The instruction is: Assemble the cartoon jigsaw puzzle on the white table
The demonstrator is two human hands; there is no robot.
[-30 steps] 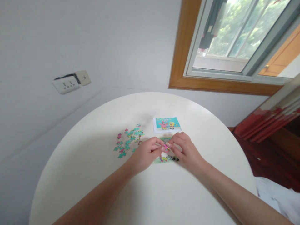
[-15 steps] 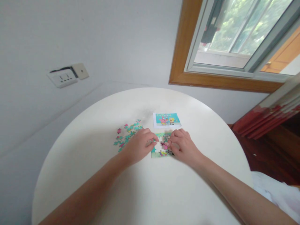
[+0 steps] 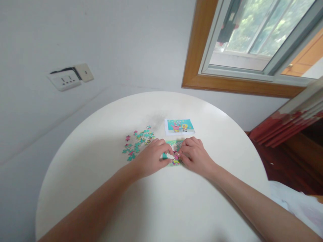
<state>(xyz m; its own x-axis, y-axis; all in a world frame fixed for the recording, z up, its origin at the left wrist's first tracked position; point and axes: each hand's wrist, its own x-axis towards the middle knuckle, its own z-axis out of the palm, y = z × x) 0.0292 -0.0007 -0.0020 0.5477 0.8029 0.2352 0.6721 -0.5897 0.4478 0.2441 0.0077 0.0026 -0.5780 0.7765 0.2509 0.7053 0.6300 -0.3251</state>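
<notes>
A partly assembled jigsaw puzzle (image 3: pixel 174 162) lies flat between my two hands, a pale gap showing inside it. My left hand (image 3: pixel 152 158) rests over its left side, thumb and forefinger apart around the gap. On the right side, my right hand (image 3: pixel 193 155) has its fingertips curled together at a pink puzzle piece (image 3: pixel 176 157). Both hands hide parts of the puzzle. To the left, loose puzzle pieces (image 3: pixel 137 146) in teal, pink and yellow lie scattered, some partly behind my left hand.
A printed picture card (image 3: pixel 179 126) with a pink and a yellow cartoon figure lies beyond the puzzle. The round white table (image 3: pixel 161 208) stands against a wall with a socket (image 3: pixel 66 80) and a wood-framed window (image 3: pixel 242 88). A red and white curtain (image 3: pixel 277 126) hangs at right.
My left thumb and forefinger have spread from a pinch and shifted slightly right over the puzzle. My right hand stays at the pink piece. The view has tilted slightly down.
</notes>
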